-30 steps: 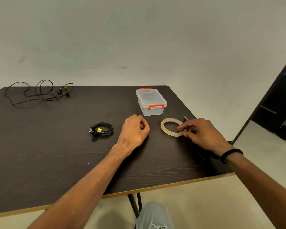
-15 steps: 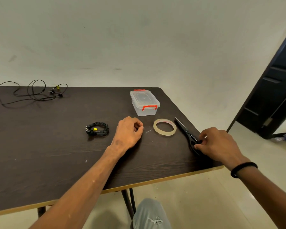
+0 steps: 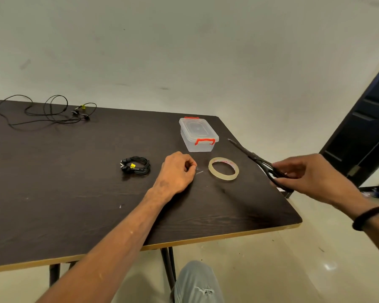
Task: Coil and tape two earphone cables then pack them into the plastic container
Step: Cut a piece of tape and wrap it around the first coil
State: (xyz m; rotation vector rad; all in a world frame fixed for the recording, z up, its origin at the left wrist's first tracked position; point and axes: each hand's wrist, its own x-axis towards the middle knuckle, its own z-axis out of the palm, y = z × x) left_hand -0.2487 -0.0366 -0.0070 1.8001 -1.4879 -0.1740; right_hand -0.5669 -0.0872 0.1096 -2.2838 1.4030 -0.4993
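Clear plastic container (image 3: 198,134) lidded, red latches down, nothing visible inside.
It stands at the far right of the desk (image 3: 74,193). Coiled earphone cable (image 3: 135,165) lies left of the left hand (image 3: 177,171), whose fingers pinch a tape strip (image 3: 199,172) beside the tape roll (image 3: 223,169). Loose earphone cable (image 3: 46,112) sits far left. Right hand (image 3: 311,176) grips scissors (image 3: 260,164).

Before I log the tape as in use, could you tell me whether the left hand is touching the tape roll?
Apart. The head view shows bare dark tabletop between the left hand and the tape roll.
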